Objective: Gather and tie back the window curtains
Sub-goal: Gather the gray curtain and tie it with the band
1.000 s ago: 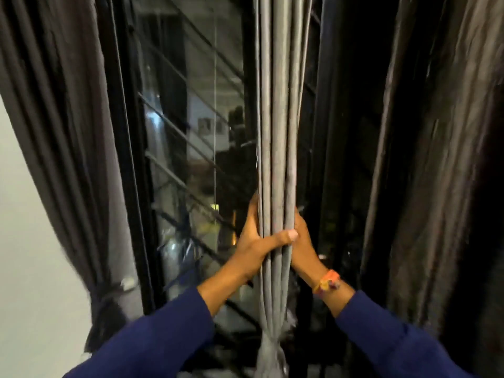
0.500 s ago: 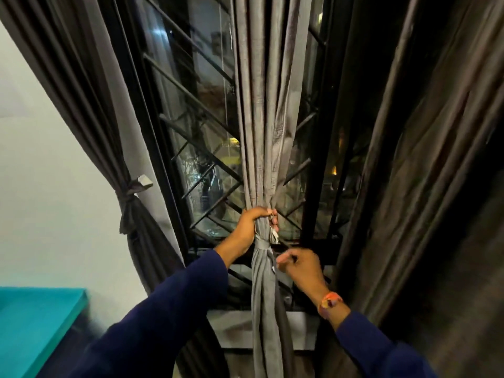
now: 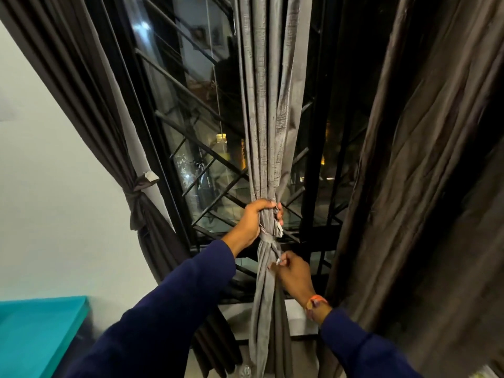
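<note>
Left hand (image 3: 252, 222) fist-tight around pleated, slubby grey curtain (image 3: 268, 110); right hand (image 3: 293, 272) pinching its narrow tie-band (image 3: 268, 238).

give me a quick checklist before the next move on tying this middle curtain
1. Left hand grips the gathered grey curtain above the tie: ok.
2. Tie band wraps the whole bundle: ok.
3. Right hand pinches the tie end: ok.
4. Knot secured: cannot tell, partly hidden by the fingers.
5. Left curtain already tied back: ok.
6. Right curtain tied: not ok, hangs loose.
</note>
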